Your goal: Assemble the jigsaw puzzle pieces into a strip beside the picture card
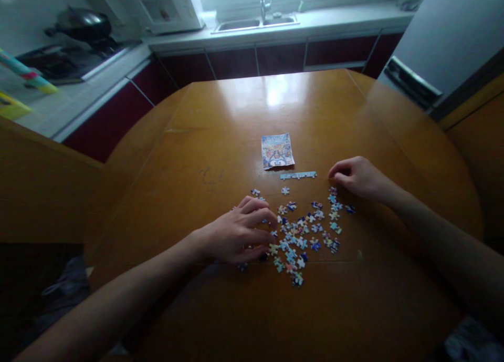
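Fingers [260,216] of the left hand [236,235] spread, unclenched, among loose puzzle pieces [290,238] on worktop [177,157] | right hand [356,176] curled just beside joined strip [298,176], grasp indeterminable | step, as judged: sorting pieces | next move appears to require pinching one matching piece

2 hands [244,230] [361,178], 1 pic sheet [277,151], 1 jigsaw strip [298,176], dozens of loose pcs [290,239] show.

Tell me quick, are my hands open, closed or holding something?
Left hand: open, spread over loose puzzle pieces.
Right hand: loosely curled near the puzzle strip; can't tell if it holds anything.
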Motion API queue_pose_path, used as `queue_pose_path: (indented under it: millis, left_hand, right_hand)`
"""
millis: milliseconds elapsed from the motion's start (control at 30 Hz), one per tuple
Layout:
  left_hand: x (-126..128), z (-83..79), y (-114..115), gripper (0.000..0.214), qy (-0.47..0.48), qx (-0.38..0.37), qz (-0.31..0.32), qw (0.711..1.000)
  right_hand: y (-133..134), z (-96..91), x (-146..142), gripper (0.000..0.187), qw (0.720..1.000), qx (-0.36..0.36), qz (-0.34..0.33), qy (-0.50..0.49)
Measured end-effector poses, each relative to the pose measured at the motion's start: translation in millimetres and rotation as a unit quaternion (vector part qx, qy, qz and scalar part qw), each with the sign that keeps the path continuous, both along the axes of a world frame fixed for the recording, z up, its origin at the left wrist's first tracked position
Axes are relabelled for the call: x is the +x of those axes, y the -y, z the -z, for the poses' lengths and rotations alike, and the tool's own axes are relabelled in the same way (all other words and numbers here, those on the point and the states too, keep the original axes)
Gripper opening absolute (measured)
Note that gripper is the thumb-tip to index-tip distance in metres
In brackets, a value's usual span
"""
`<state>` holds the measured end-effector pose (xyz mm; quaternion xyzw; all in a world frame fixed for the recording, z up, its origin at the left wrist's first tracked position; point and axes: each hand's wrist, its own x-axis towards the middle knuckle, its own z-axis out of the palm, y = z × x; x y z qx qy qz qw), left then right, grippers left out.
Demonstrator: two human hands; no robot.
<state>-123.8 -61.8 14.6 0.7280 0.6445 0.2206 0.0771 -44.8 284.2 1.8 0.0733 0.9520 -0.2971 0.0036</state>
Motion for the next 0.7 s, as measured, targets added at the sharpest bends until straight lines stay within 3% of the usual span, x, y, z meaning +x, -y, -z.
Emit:
queue_pose_path:
  millis: [367,700]
  left_hand:
    - [-6,5.7,0,0.007,-0.001,0.018,-0.038,0.999]
    - [-18,15.9,4,0.031,0.024,0.045,-0.102,0.993]
  right_hand:
    - [-4,2.0,-2,0.023,1.0,0.002,0.007,0.015]
    - [-3,-0.2,-2,0.023,1.0,-0.004,0.004,0.01]
